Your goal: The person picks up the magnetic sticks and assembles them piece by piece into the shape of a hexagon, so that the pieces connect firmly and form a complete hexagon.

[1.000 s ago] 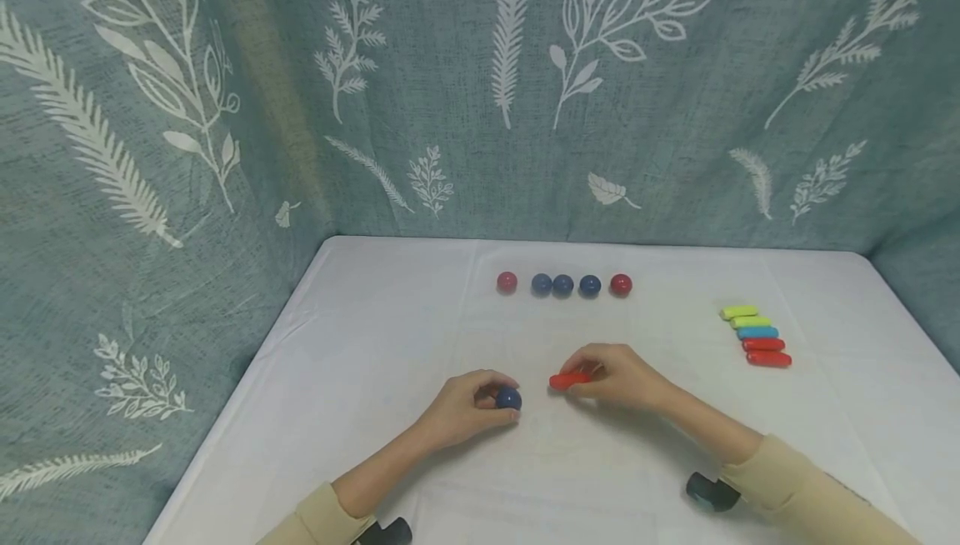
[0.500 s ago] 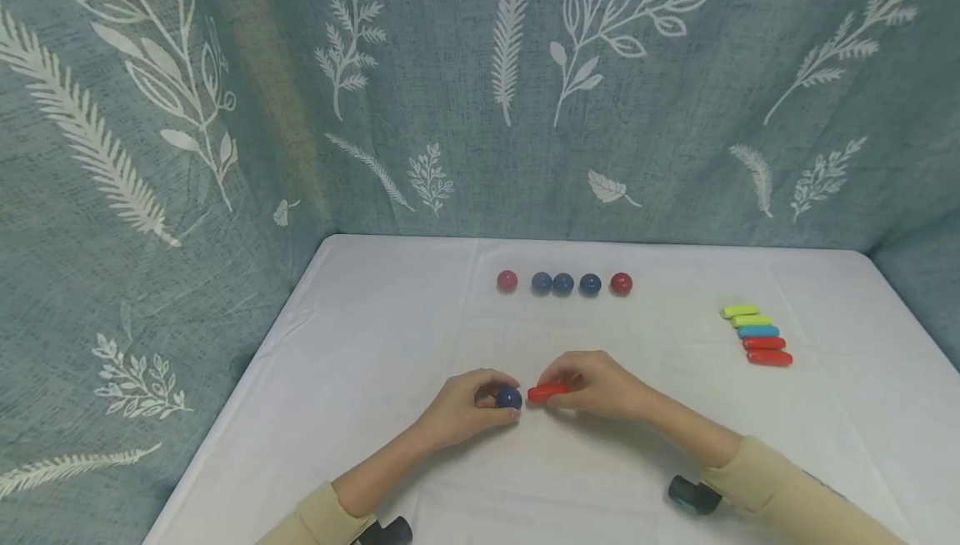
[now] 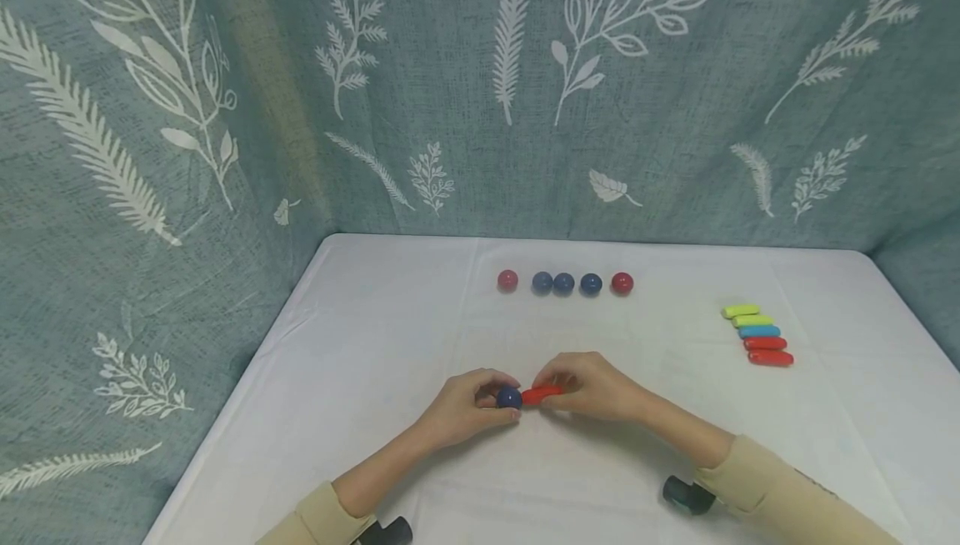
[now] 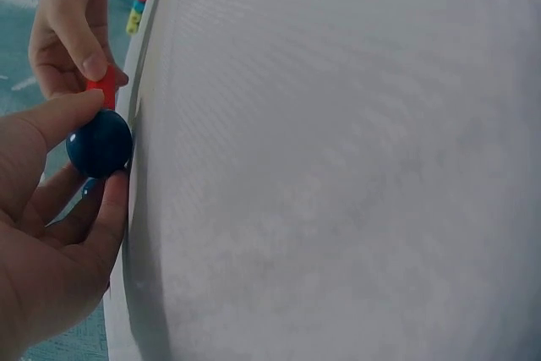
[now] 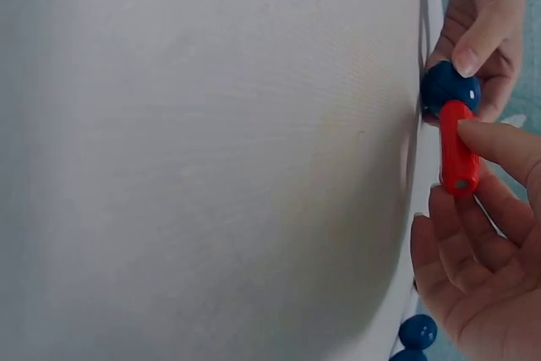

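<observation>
Between thumb and fingers, my left hand (image 3: 467, 409) holds a glossy dark blue ball (image 3: 509, 397) low over the white table. From the other side, my right hand (image 3: 596, 387) pinches a short red rod (image 3: 542, 395) with rounded ends. The rod's left end meets the right side of the ball. In the right wrist view the red rod (image 5: 458, 150) stands end-on against the blue ball (image 5: 450, 87), and a small hole shows at its free end. Most of the rod is hidden by fingers in the left wrist view, where the blue ball (image 4: 100, 143) is plain.
Across the back of the white table (image 3: 390, 312) runs a row of balls: a red ball (image 3: 507, 281), three blue ones including a blue ball (image 3: 564, 283), and another red ball (image 3: 622, 282). At right lie several rods: yellow rods (image 3: 752, 321), a blue rod (image 3: 760, 332) and red rods (image 3: 770, 357).
My right hand has moved left and slightly nearer with the red rod, closing the gap until the rod meets the blue ball. My left hand has stayed in place with the ball.
</observation>
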Motion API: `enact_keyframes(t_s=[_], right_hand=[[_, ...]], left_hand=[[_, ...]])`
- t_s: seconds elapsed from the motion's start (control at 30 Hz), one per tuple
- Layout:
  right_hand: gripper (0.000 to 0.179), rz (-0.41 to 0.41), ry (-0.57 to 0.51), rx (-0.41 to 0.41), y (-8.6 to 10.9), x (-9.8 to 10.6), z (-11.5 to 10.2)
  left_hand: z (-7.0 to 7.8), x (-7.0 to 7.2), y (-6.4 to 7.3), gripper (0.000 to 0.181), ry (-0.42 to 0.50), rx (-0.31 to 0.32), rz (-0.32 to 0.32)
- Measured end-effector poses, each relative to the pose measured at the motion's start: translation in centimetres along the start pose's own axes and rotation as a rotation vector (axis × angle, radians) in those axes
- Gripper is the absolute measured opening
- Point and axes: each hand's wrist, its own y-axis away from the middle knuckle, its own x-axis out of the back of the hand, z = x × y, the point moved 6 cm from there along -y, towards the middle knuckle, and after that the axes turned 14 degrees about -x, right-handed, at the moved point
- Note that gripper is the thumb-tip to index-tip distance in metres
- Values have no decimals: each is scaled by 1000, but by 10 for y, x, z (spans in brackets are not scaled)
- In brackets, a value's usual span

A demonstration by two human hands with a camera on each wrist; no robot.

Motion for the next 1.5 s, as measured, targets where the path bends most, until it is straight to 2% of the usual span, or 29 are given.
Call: enact_keyframes(t_s=[0.3,0.4,0.53,0.77,1.03,1.27,1.5], right_hand=[[21,-3,-2,-41,0,2,3],[19,13,-10,-83,0,8,8],[17,77,-4,-161,0,23,19],[16,267,1,-265,0,63,44],[22,378,5,-397,1,100,73],[30,471,21,-413,-7,120,90],[39,478,16,-447,-17,128,102]], left_hand=[[1,0,0,37,-6,-4,-4],[1,0,0,38,-18,-2,-3],[1,0,0,37,-25,1,-1],[-2,-1,0,37,-23,-5,0],[-3,-1,1,37,-19,-4,3],[-3,-1,1,38,-16,7,5],[-2,-1,1,39,-24,-1,7]])
